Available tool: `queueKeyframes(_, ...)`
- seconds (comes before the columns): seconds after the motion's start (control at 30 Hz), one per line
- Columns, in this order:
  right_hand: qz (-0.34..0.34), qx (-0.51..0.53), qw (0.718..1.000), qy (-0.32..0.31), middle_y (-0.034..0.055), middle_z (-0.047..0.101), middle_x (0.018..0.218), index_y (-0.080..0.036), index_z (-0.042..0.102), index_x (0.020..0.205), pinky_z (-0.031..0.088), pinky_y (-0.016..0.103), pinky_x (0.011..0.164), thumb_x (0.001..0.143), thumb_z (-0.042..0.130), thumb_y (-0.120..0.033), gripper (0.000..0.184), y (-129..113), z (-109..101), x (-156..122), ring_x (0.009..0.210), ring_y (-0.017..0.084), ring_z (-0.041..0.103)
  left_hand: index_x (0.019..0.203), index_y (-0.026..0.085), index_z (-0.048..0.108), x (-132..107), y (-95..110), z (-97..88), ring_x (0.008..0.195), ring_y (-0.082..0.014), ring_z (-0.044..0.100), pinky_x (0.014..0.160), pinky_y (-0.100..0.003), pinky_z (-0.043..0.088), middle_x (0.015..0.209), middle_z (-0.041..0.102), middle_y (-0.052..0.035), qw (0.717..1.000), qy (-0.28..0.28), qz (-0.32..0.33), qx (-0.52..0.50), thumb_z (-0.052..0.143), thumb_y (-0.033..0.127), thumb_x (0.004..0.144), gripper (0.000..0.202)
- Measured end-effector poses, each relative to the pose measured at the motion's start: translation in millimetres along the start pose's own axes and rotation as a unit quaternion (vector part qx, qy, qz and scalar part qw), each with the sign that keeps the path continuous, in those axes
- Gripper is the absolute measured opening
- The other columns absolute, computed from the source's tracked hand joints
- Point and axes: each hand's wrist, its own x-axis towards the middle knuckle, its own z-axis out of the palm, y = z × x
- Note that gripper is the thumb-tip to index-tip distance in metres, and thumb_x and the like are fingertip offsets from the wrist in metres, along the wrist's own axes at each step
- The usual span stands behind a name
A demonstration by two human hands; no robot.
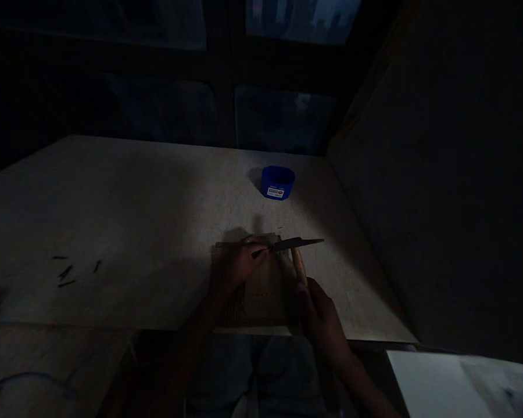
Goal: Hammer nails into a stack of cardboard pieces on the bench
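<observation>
Work seems midway: right fingers [305, 299] wrap a hammer [299, 265], left fingers [250, 249] pinch a dark piece [257, 254]. Strips [65, 271] toward the tabletop's [157, 232] left edge: finished or waiting, unclear.

Shows smooth wood on the hammer handle [299, 266], plastic on the tub [266, 182], probably dull metal on the hammer head [293, 243].

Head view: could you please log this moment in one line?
right hand: holding hammer | left hand: over board, near hammer's head | blue container: on table | dark slivers: table, left
</observation>
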Motion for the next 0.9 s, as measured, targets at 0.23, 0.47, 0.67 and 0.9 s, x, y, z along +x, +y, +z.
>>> queueKeyframes(0.23, 0.016, 0.028, 0.997, 0.077, 0.0002, 0.059, 0.068, -0.019, 0.060, 0.094, 0.042, 0.026, 0.053, 0.098, 0.038, -0.060, 0.047, 1.0, 0.0, -4.8, 0.061, 0.017, 0.055, 0.094, 0.021, 0.079, 0.0, 8.6, -5.4, 0.085, -0.0159, 0.068, 0.078, -0.029, 0.057, 0.092, 0.071, -0.0049, 1.000, 0.027, 0.005, -0.014, 0.064, 0.020, 0.089, 0.015)
queueKeyframes(0.47, 0.041, 0.035, 0.996, 0.078, -0.0007, 0.056, 0.067, -0.019, 0.061, 0.097, 0.041, 0.025, 0.050, 0.097, 0.039, -0.062, 0.049, 1.2, -6.7, -12.7, 0.058, 0.017, 0.053, 0.092, 0.022, 0.077, -13.1, 17.9, -26.8, 0.081, -0.0145, 0.067, 0.074, -0.026, 0.055, 0.088, 0.070, -0.0037, 0.989, 0.150, 0.007, 0.000, 0.060, 0.028, 0.091, 0.018)
queueKeyframes(0.67, 0.032, 0.039, 0.995, 0.083, 0.0012, 0.060, 0.069, -0.018, 0.064, 0.103, 0.042, 0.027, 0.050, 0.096, 0.039, -0.065, 0.054, 3.6, -10.4, -20.8, 0.059, 0.018, 0.055, 0.086, 0.021, 0.076, -41.2, 2.9, -79.6, 0.078, -0.0164, 0.065, 0.075, -0.029, 0.055, 0.084, 0.070, -0.0039, 0.953, 0.288, -0.070, 0.067, 0.060, 0.033, 0.087, 0.020)
queueKeyframes(0.9, 0.049, 0.061, 0.995, 0.058, -0.0009, 0.057, 0.065, -0.018, 0.065, 0.105, 0.037, 0.026, 0.044, 0.092, 0.046, -0.067, 0.054, 4.6, -9.2, -33.3, 0.051, 0.015, 0.048, 0.091, 0.015, 0.074, -121.0, -55.3, -167.8, 0.095, -0.0240, 0.069, 0.093, -0.040, 0.055, 0.098, 0.074, -0.0085, 0.850, 0.427, -0.279, 0.135, 0.054, 0.030, 0.083, 0.026)
